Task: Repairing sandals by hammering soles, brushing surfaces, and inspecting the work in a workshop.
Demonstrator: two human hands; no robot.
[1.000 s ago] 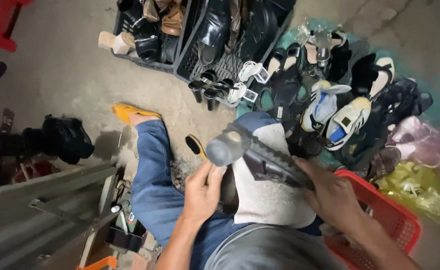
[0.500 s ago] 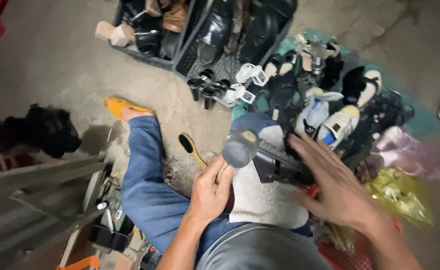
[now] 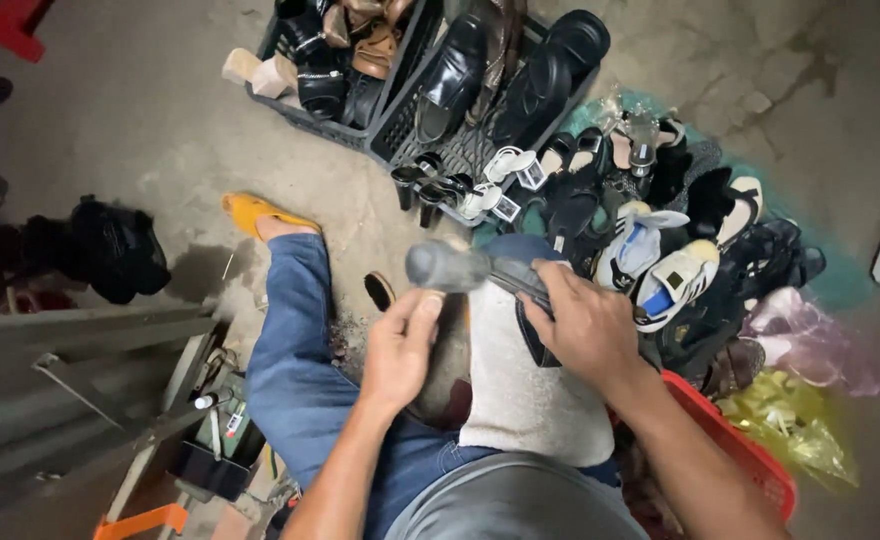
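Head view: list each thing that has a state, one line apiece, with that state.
Left hand: open, fingertips touching the shoe's heel end.
Right hand: closed around the dark shoe.
Dark shoe: held over the lap.
Grey cloth: draped over the right knee.
Black crates: full of shoes.

Blue jeans (image 3: 295, 380), orange sandal (image 3: 250, 212), grey shirt (image 3: 520, 505), bare forearms, no sleeves

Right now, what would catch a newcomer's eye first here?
The heap of shoes spilling across the floor at upper right, beside black crates packed with more. At centre, the right hand grips a dark shoe over a grey cloth on the knee; the left hand touches it.
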